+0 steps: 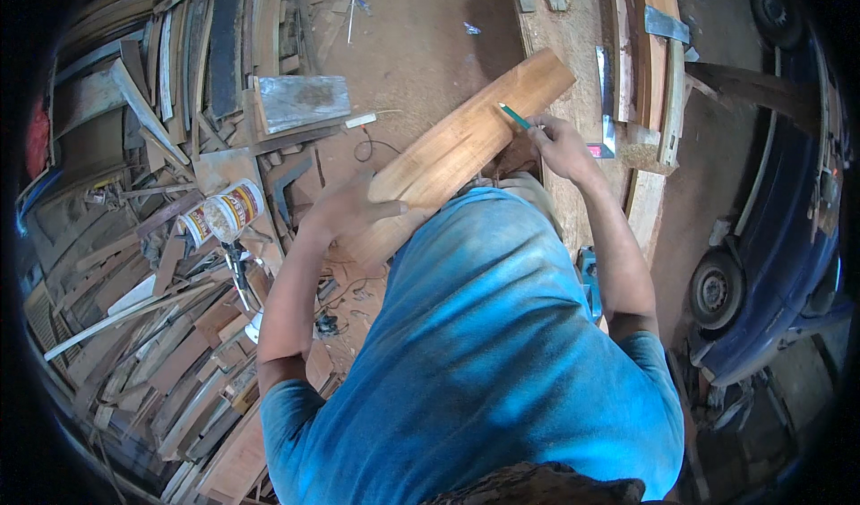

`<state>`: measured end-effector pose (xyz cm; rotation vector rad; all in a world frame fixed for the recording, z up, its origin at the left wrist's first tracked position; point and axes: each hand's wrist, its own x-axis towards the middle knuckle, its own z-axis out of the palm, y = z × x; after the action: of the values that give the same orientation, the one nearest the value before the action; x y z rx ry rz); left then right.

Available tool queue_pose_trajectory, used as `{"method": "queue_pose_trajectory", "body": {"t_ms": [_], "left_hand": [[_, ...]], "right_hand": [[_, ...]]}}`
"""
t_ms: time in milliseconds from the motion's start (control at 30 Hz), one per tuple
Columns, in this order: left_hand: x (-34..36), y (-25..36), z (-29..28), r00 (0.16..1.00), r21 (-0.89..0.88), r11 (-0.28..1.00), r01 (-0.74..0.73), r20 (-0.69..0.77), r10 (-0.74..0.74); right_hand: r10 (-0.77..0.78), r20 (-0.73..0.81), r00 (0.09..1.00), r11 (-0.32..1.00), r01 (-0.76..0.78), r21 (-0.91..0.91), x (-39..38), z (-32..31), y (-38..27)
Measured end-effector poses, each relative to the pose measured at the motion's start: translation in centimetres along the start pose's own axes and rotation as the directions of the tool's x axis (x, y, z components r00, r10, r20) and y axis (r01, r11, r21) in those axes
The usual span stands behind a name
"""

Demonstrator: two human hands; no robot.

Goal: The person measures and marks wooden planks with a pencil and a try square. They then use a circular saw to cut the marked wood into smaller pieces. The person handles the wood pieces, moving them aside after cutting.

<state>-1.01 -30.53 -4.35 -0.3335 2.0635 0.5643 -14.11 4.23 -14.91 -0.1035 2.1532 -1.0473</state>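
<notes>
Scrap wood (193,362) crowds the floor (408,30) leftward. Your right hand (566,149) pinches a green pencil (513,115) over the board (452,151) slanting before you; your left hand (345,208), blurred, touches its lower part, grip unclear. One white bucket (235,209) bears printed lettering.
</notes>
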Motion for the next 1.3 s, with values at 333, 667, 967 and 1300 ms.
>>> {"method": "queue_pose_trajectory", "body": {"t_ms": [333, 667, 967, 1300], "left_hand": [[1.9, 3.3, 1.4, 0.981, 0.006, 0.997, -0.081, -0.176, 0.081], [0.9, 5.4, 1.4, 0.953, 0.262, 0.965, 0.004, -0.294, 0.076], [0.8, 5.4, 1.1, 0.958, 0.26, 0.966, -0.013, -0.274, 0.086], [0.7, 5.9, 0.9, 0.968, 0.286, 0.958, 0.026, -0.246, 0.047]], "right_hand": [[0.025, -0.11, 0.994, 0.997, -0.032, -0.064, 0.4, 0.2, 4.1], [-0.194, -0.182, 0.964, 0.945, 0.134, -0.297, 2.0, -0.3, 1.0], [-0.059, 0.039, 0.998, 0.945, 0.068, -0.32, -3.2, -0.7, -2.1], [-0.209, -0.086, 0.974, 0.963, 0.189, -0.193, -3.0, 1.9, -1.9]]}}
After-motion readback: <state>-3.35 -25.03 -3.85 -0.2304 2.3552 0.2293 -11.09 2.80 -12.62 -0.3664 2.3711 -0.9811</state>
